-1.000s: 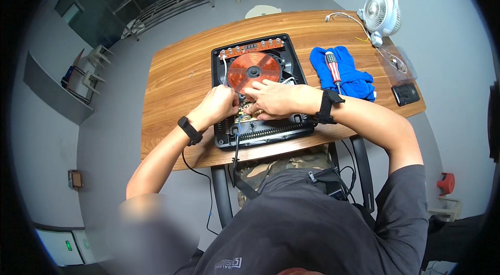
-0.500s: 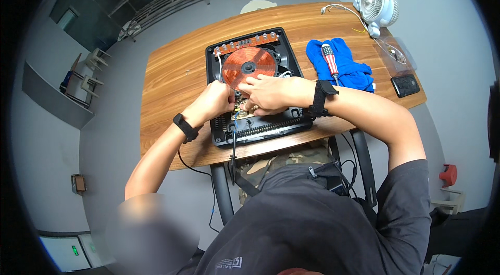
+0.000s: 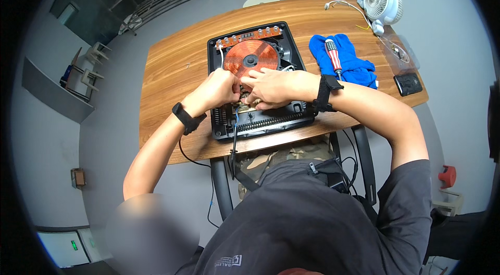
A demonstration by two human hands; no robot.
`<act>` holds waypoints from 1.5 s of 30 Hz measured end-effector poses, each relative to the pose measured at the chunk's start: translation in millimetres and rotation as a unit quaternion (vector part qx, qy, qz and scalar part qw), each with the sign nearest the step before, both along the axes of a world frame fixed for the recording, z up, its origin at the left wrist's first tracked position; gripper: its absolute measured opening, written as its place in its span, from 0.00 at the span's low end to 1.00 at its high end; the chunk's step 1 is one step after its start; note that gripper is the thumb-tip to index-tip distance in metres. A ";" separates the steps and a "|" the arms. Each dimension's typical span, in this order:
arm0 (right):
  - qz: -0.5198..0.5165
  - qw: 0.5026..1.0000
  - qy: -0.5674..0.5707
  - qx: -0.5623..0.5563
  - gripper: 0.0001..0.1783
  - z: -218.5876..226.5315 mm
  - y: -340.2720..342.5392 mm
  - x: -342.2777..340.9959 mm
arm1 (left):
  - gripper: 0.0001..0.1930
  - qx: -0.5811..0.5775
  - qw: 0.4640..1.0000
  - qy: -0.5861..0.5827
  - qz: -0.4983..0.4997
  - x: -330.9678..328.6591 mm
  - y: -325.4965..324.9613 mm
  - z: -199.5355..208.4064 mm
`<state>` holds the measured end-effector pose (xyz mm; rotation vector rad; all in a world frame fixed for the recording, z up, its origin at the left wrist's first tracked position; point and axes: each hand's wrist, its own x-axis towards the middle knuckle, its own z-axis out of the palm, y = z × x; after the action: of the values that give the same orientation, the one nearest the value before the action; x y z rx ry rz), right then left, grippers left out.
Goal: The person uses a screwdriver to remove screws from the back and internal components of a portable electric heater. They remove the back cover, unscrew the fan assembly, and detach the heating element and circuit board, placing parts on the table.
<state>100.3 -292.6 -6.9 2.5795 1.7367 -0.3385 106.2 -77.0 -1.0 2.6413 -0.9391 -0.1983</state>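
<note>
An opened induction cooker with a black plastic housing lies on the wooden table before me. Its round copper coil fills the far half, behind a partly covered circuit board. Over the board's left side, my left hand is closed in a pinch; whatever its fingertips hold is hidden. Close beside it, my right hand has its fingers spread, some over the coil's near edge and some down at the board. A blue wire comes off the board toward a black cord.
Right of the cooker, a screwdriver with a patterned handle lies on a blue cloth. Farther right are a black flat case, a clear plastic bag and a white fan. An orange button strip spans the cooker's far end.
My left hand has shifted slightly away from me and closer to my right hand. The right hand stays over the coil edge and board. The whole view has tilted a little.
</note>
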 end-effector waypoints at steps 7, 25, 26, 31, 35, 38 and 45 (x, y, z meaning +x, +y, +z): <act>0.014 1.000 -0.012 0.018 0.23 -2.2 -3.5 0.5 | 0.06 0.058 0.995 -0.048 0.069 8.1 11.5 7.1; -0.382 0.914 -0.104 0.093 0.18 39.5 -168.5 97.1 | 0.10 0.037 0.993 -0.045 0.099 3.3 29.1 8.1; -0.409 0.904 -0.108 0.058 0.20 34.1 -173.3 100.5 | 0.09 0.036 0.993 -0.045 0.103 2.6 30.5 9.1; -0.502 0.858 -0.090 -0.054 0.33 4.5 -177.6 100.3 | 0.08 0.040 0.993 -0.057 0.098 -1.6 34.3 7.8; -0.523 0.844 -0.048 -0.111 0.33 -8.8 -179.5 99.9 | 0.08 0.053 0.994 -0.043 0.085 -4.4 35.8 12.8; -0.490 0.868 -0.055 -0.054 0.30 -14.6 -199.4 110.0 | 0.07 0.055 0.993 -0.050 0.096 -5.6 37.8 11.4; -0.476 0.863 -0.072 0.156 0.26 57.4 -195.5 119.9 | 0.07 0.049 0.993 -0.045 0.102 -5.8 27.0 19.5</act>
<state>220.3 -488.1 50.5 3.3880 0.3545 0.1685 100.4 -50.0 18.5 2.8359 -0.6941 -0.0799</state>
